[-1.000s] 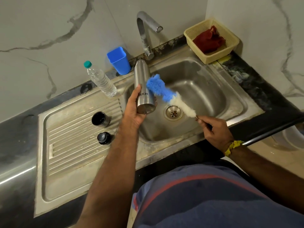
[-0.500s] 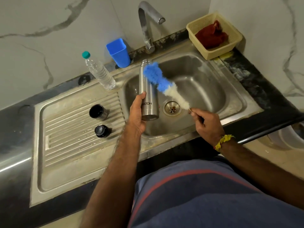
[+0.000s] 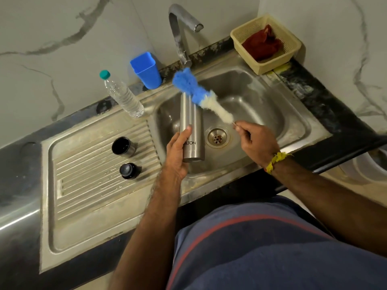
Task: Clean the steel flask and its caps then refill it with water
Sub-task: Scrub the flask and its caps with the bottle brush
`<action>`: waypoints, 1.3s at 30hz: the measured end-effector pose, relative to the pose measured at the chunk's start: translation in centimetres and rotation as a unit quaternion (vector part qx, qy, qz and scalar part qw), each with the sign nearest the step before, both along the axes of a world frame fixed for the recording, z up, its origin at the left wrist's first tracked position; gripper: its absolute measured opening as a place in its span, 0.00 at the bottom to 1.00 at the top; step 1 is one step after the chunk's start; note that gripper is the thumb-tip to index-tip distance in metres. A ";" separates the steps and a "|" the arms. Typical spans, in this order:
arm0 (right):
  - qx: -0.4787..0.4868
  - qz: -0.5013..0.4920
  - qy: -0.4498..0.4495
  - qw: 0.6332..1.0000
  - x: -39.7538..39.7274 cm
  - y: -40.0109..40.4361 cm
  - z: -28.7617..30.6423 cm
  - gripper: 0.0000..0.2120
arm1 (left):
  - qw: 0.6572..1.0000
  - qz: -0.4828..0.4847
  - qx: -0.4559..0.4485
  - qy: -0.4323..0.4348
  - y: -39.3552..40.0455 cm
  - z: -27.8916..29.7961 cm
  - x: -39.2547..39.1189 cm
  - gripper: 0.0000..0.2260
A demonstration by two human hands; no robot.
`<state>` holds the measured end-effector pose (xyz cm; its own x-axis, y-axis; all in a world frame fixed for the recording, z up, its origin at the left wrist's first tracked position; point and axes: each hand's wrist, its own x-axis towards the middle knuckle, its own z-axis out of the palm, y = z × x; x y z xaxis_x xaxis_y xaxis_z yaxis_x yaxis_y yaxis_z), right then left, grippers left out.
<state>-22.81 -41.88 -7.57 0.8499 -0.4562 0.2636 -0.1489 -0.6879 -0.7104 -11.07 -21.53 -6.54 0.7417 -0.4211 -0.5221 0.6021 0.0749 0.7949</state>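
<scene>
My left hand (image 3: 178, 152) grips the lower half of the steel flask (image 3: 191, 124), held upright over the sink basin (image 3: 261, 105). My right hand (image 3: 256, 142) pinches the thin handle of a bottle brush (image 3: 199, 94) with a blue tip and white lower bristles. The blue tip sits at the flask's mouth and hides it. Two caps lie on the ribbed drainboard (image 3: 83, 174): a steel outer cap (image 3: 123, 146) with its dark inside up, and a black inner cap (image 3: 128, 170) nearer me.
The tap (image 3: 184, 24) arches over the basin's back, with no water running. A clear plastic water bottle (image 3: 121, 94) and a blue cup (image 3: 146, 70) stand behind the drainboard. A cream basket (image 3: 291, 38) holding a red cloth sits at the back right. The drain (image 3: 217, 138) lies beside the flask.
The flask has been brought more upright and nearer me. The brush tip has risen from beside the flask's body to its mouth. My right hand moved left toward the flask.
</scene>
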 end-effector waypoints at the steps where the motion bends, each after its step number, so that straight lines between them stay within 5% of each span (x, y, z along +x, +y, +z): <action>1: -0.007 0.003 0.004 1.000 0.4 0.0 0.2 0.15 | 1.000 0.004 -0.004 0.004 -0.1 0.1 -0.1 0.32; 8: 0.068 -0.016 0.004 0.998 -0.8 0.1 -0.3 0.11 | 1.000 -0.006 -0.020 0.018 0.5 0.5 0.2 0.36; 13: 0.086 -0.010 -0.006 0.996 -1.8 0.4 -0.3 0.12 | 1.000 -0.009 -0.009 0.017 0.0 0.5 0.2 0.27; 17: 0.068 0.016 -0.016 0.997 -3.5 1.1 -0.7 0.10 | 1.000 -0.003 -0.012 0.023 -0.3 0.8 0.6 0.19; 39: 0.027 0.072 -0.068 0.995 -6.4 0.6 -2.8 0.14 | 0.991 0.011 -0.101 0.083 -3.9 4.2 5.4 0.19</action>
